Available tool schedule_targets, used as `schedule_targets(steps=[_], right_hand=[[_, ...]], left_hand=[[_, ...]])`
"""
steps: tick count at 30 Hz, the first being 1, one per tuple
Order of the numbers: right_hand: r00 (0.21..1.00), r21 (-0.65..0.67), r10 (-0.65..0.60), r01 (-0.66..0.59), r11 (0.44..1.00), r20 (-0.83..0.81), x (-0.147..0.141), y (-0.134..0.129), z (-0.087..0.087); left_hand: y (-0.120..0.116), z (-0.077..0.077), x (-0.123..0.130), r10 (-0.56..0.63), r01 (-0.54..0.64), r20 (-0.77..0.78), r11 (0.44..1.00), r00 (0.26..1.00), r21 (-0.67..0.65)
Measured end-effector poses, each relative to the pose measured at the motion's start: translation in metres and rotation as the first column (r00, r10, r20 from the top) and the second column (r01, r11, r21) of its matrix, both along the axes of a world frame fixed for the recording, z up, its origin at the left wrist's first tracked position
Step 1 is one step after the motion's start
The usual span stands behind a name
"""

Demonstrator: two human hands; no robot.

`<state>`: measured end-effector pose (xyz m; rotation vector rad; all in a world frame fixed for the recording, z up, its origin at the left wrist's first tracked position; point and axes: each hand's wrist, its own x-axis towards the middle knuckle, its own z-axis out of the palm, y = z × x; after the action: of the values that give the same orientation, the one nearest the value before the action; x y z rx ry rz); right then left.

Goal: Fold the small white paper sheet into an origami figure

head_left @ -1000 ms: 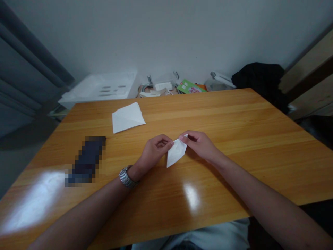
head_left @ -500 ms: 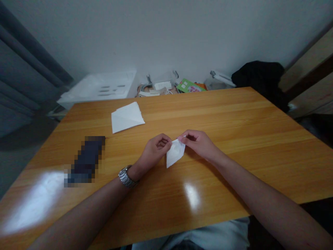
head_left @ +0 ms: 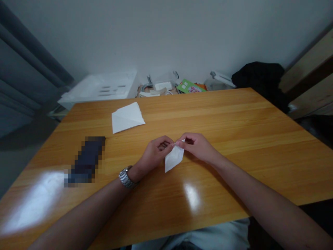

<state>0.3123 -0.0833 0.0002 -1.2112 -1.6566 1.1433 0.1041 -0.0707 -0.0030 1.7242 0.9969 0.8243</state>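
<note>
A small folded piece of white paper [head_left: 174, 158] hangs between my hands over the middle of the table. My left hand [head_left: 157, 150] pinches its upper left edge between thumb and fingers; a silver watch [head_left: 126, 177] circles that wrist. At the upper right edge, my right hand [head_left: 194, 144] also pinches the paper, its thumb pressed on the near face. Both thumbs lie close together along the top edge. The lower part of the paper points down toward me.
White paper sheets [head_left: 127, 118] lie at the far left of the wooden table [head_left: 234, 121]. Nearer on the left is a dark pixelated object [head_left: 87, 159]. Behind the table are a white tray [head_left: 104, 88], a green book [head_left: 189, 86] and dark cloth [head_left: 257, 78].
The paper has dipped slightly toward me and tilted. My two thumbs have come closer together at its top edge, and my right hand has shifted a little lower.
</note>
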Motion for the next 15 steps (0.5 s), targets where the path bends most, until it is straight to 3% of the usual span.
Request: schedule_targets(steps=[15], right_hand=[[0.999, -0.002, -0.006, 0.006, 1.0, -0.038, 0.001, 0.0009, 0.0015]], left_hand=[[0.0031, -0.0008, 0.0009, 0.05, -0.05, 0.023, 0.999, 0.998, 0.0]])
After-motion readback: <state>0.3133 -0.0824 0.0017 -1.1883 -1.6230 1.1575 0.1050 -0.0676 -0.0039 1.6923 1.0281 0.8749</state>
